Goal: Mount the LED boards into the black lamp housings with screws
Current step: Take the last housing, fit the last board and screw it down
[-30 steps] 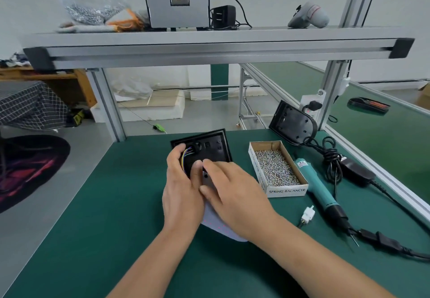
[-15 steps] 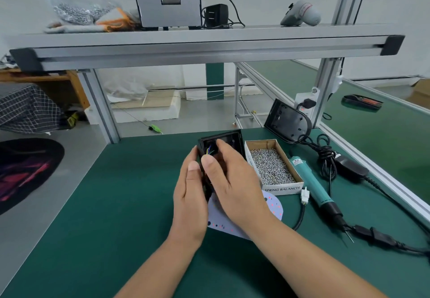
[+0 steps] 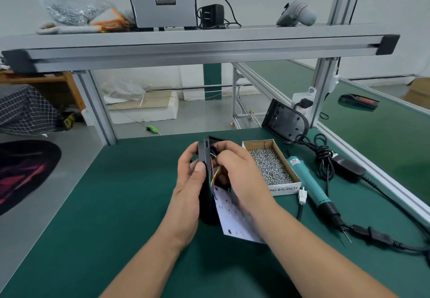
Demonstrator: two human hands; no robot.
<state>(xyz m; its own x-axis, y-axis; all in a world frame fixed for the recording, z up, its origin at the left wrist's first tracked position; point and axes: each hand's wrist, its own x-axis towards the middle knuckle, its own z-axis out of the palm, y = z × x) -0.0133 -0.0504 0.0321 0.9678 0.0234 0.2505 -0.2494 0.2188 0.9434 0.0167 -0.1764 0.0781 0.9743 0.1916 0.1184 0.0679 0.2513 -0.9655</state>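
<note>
A black lamp housing (image 3: 205,158) stands on edge above the green table, its open side turned right. My left hand (image 3: 189,188) grips it from the left, thumb on the near rim. My right hand (image 3: 242,172) reaches into the housing's open side with curled fingers, at the coloured wires (image 3: 215,174); what it pinches is hidden. A white LED board (image 3: 232,216) hangs from those wires below the housing, tilted, partly under my right wrist. A cardboard box of screws (image 3: 271,167) sits just right of my hands. The teal electric screwdriver (image 3: 311,195) lies beside the box.
A second black housing (image 3: 285,120) leans against the frame post at the back right. A white connector (image 3: 302,197), a black power adapter (image 3: 347,169) and cables lie on the right. An aluminium shelf (image 3: 197,44) crosses overhead. Green mat (image 3: 116,204) stretches to the left.
The housing went from lying flat on the table to standing on edge in my left hand. The LED board swung down below it, and my right hand moved into the open side.
</note>
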